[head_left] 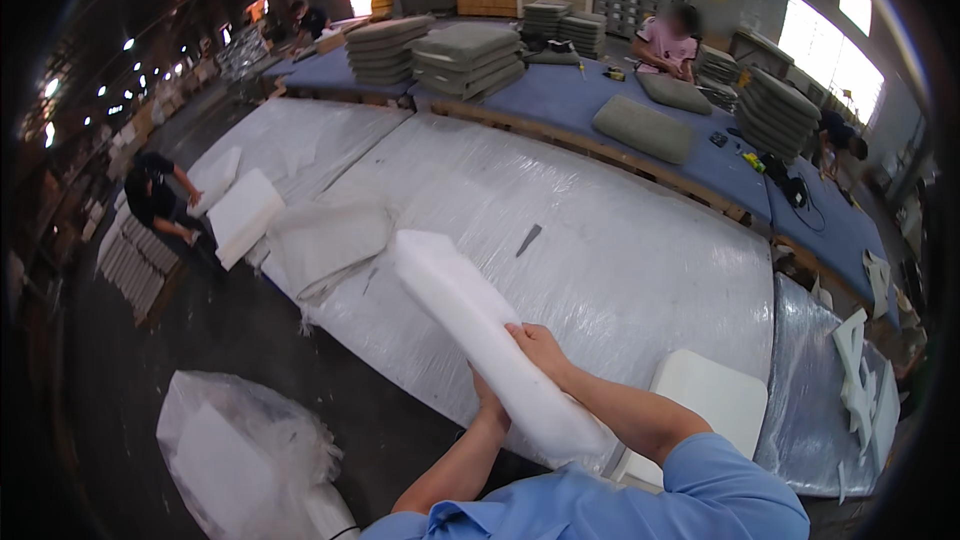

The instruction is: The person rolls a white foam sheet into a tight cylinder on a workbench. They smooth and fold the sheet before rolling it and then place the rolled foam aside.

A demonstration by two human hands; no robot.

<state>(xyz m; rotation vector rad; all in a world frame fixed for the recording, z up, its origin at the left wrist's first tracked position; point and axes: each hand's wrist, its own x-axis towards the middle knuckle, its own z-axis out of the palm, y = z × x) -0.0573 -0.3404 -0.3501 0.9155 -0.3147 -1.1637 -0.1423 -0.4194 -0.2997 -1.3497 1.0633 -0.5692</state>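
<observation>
I hold a long white foam pad (pixel 470 325) wrapped in soft white batting, tilted up and away to the left over the table edge. My right hand (pixel 540 345) grips its upper side near the middle. My left hand (pixel 488 398) is underneath, mostly hidden behind the pad, fingers pressed on it. The pad's near end hangs by my blue sleeves. The big work table (pixel 620 240), covered in clear plastic sheet, lies under and beyond the pad.
A white foam block (pixel 715 395) rests at the table's near edge by my right arm. More foam pieces (pixel 245 215) and batting (pixel 330 240) lie at the left. A plastic bag of foam (pixel 240 455) is on the floor. A person (pixel 155 200) crouches left; another person (pixel 668 40) works at the blue table (pixel 580 95) with grey cushions (pixel 465 60).
</observation>
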